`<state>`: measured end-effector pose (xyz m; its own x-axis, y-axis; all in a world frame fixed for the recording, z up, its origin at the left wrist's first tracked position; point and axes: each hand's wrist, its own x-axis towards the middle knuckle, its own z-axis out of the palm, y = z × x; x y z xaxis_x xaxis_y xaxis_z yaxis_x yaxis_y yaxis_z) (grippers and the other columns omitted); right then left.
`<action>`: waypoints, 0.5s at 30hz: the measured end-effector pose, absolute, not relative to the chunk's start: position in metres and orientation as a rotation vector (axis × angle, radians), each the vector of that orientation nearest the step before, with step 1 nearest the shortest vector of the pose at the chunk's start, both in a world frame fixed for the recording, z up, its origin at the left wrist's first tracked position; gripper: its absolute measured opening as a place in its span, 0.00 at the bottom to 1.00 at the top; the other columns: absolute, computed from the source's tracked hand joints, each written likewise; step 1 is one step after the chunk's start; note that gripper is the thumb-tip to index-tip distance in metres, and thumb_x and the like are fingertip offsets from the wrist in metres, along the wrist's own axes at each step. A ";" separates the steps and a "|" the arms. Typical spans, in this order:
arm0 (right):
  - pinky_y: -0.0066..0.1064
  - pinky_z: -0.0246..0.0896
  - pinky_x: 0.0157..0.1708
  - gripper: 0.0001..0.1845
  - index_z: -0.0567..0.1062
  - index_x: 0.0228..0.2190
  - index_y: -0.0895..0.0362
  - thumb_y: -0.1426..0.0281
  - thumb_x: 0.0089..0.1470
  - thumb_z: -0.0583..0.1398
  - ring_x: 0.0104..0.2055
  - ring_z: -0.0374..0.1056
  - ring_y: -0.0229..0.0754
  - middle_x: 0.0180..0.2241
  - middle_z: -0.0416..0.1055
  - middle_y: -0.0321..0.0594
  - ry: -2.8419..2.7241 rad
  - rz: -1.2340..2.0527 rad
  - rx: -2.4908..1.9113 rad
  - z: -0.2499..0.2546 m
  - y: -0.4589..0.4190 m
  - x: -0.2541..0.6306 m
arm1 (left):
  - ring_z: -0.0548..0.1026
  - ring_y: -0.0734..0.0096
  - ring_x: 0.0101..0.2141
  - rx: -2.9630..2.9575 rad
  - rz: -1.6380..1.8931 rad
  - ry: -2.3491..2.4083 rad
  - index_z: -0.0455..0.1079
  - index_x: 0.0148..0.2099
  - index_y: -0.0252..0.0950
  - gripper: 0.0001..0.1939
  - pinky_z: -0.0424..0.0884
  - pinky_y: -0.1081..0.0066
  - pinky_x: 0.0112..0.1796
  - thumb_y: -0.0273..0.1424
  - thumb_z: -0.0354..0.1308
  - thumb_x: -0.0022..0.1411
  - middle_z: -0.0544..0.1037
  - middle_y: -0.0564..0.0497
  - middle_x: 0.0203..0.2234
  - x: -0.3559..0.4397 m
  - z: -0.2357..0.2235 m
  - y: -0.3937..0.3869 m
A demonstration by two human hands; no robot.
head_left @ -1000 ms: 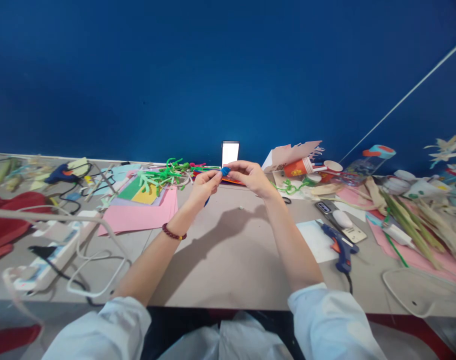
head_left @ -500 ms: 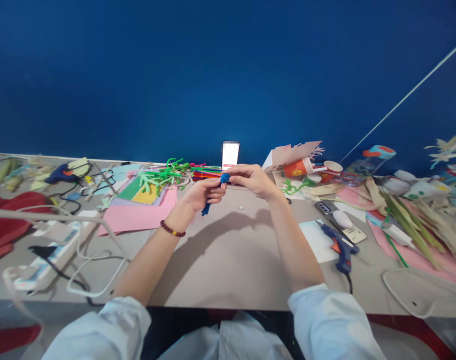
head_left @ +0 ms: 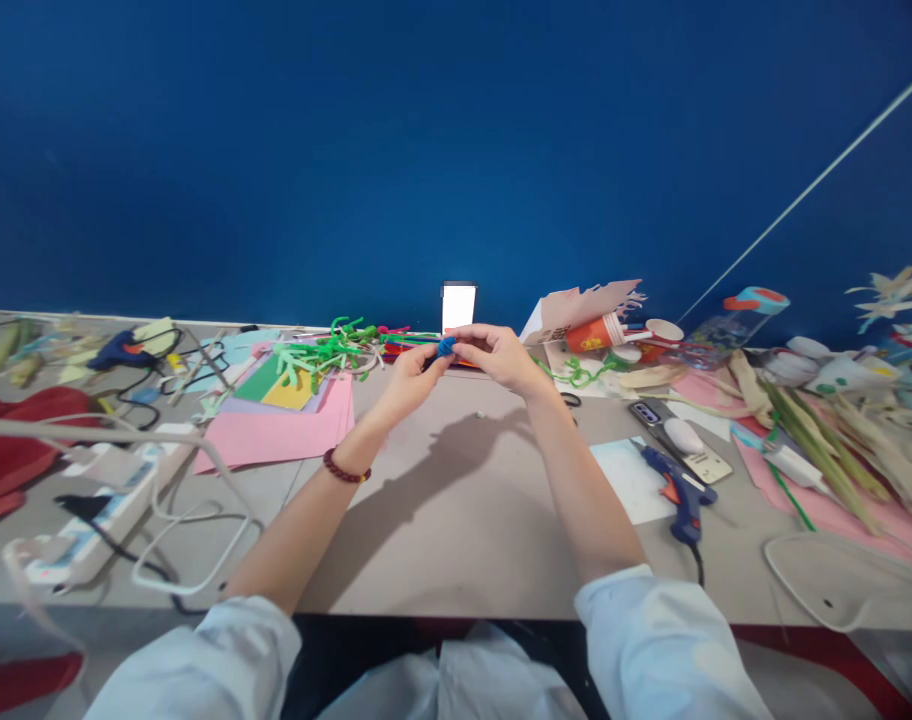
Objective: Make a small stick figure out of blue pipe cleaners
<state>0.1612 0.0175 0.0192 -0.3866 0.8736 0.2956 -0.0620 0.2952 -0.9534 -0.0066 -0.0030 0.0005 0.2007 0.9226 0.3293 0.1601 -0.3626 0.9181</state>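
Head view: left hand (head_left: 417, 378) and right hand (head_left: 499, 357) curled closed, both pinching a small blue pipe cleaner ball (head_left: 446, 346) between them, high above the bench (head_left: 441, 560), seemingly in the middle of twisting, with green pipe cleaners (head_left: 328, 350) and pink paper (head_left: 276, 435) off to the left, blue glue gun (head_left: 681, 497) off to the right

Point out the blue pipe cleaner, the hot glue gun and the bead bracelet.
Blue pipe cleaner (head_left: 446, 346), head view, its coiled middle.
Hot glue gun (head_left: 683, 524), head view, its grip.
Bead bracelet (head_left: 343, 465), head view, its middle beads.
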 end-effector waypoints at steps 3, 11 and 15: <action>0.35 0.66 0.46 0.15 0.78 0.37 0.56 0.65 0.45 0.65 0.39 0.71 0.39 0.37 0.76 0.39 -1.643 1.225 -0.766 0.021 0.017 0.163 | 0.61 0.74 0.23 2.032 1.326 1.121 0.64 0.25 0.35 0.12 0.57 0.73 0.26 0.33 0.52 0.60 0.66 0.53 0.20 -0.005 0.001 -0.005; 0.34 0.68 0.38 0.12 0.79 0.37 0.52 0.64 0.48 0.63 0.34 0.70 0.38 0.36 0.74 0.38 -1.761 1.213 -0.679 0.029 0.011 0.172 | 0.54 0.76 0.18 1.813 1.017 0.893 0.72 0.32 0.35 0.20 0.50 0.73 0.20 0.46 0.49 0.61 0.55 0.57 0.15 -0.013 0.007 -0.008; 0.33 0.66 0.40 0.12 0.80 0.36 0.52 0.63 0.48 0.64 0.38 0.70 0.40 0.36 0.74 0.38 -1.837 1.155 -0.691 0.031 0.010 0.175 | 0.50 0.78 0.16 1.566 0.805 0.703 0.72 0.30 0.35 0.21 0.46 0.73 0.19 0.49 0.53 0.57 0.52 0.58 0.15 -0.021 0.008 -0.007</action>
<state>0.1753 0.0095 0.0313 -0.4975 0.7893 0.3599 0.0181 0.4243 -0.9053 -0.0205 -0.0069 0.0077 0.5806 0.8065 0.1115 0.0018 -0.1382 0.9904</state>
